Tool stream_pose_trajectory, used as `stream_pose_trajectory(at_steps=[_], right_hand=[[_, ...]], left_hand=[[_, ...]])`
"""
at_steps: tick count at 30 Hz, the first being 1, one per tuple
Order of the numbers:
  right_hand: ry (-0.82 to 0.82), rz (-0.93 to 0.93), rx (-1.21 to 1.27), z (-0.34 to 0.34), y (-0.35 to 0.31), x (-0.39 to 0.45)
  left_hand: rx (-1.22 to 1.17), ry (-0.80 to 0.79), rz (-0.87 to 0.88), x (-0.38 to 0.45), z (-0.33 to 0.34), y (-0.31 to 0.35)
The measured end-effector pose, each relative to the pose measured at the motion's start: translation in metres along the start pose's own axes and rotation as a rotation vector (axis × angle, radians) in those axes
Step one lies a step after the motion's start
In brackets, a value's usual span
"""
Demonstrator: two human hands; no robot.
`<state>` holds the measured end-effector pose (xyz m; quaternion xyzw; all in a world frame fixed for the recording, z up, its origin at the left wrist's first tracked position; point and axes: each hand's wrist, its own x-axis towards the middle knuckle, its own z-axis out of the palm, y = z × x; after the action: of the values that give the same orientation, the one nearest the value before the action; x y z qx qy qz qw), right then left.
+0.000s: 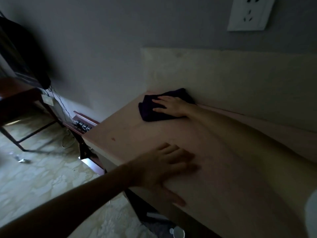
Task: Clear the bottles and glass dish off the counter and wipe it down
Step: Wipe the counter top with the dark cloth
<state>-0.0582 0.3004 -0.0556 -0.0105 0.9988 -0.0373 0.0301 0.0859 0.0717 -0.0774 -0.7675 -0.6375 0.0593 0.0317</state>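
- Dark purple cloth [160,107] sits bunched at the far corner of the counter [214,152], tight against the pale back panel [223,78].
- Right hand [171,106] lies flat on that cloth, fingers straight and pressing down, nothing gripped.
- Left hand [164,167] is spread at the counter's near edge, fingers straight on top and the thumb down the front face, holding nothing.
- White wall socket [250,12] shows up top; a dark table [25,107] stands off to the left on a patterned floor [42,177].
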Motion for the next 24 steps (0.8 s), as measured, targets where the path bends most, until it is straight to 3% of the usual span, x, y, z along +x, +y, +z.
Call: stream_pose_trajectory(at_steps=[2, 5, 8, 15, 19, 24], right_hand=[[0.01, 0.044, 0.009, -0.001, 0.016, -0.044], [0.018, 0.151, 0.032, 0.0, 0.049, -0.127], [0.017, 0.291, 0.068, 0.002, 0.084, -0.222], [0.047, 0.656, 0.116, 0.01, 0.14, -0.419], [0.082, 0.855, 0.098, 0.017, 0.145, -0.495], [0.086, 0.917, 0.09, 0.032, 0.123, -0.526]], left_hand=[[0.029, 0.123, -0.109, -0.02, -0.021, -0.023], [0.086, 0.09, -0.081, -0.016, -0.015, -0.012], [0.052, 0.175, -0.065, -0.017, -0.015, -0.019], [0.072, 0.19, -0.055, -0.019, -0.009, -0.022], [0.055, 0.203, -0.054, -0.021, -0.009, -0.022], [0.017, 0.233, -0.044, -0.023, -0.009, -0.023]])
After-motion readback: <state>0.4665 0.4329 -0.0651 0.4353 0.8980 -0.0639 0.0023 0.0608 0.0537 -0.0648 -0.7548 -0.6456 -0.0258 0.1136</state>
